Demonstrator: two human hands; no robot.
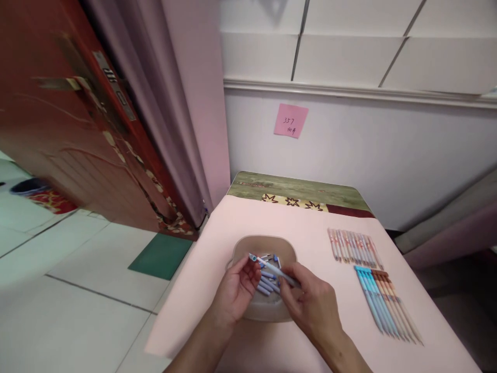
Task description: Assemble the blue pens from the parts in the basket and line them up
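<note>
My left hand [237,286] is closed in a pinch on a small pale pen cap [252,257] with a bluish open end. A light-blue pen barrel [277,270] with a thin white front end lies slanted in the grip of my right hand [312,295]. That front end points toward the cap. Both hands hover over a beige plastic container [267,313], which holds several blue pen barrels [266,286] and small blue and white pen parts [275,258]. My fingers hide part of its contents.
Two groups of pens lie at the table's right: pale patterned pens [354,247] behind, blue pens [376,300] and brown pens [398,305] in front. A pink cloth [194,274] covers most of the table. A wall stands behind; a red door [89,134] is on the left.
</note>
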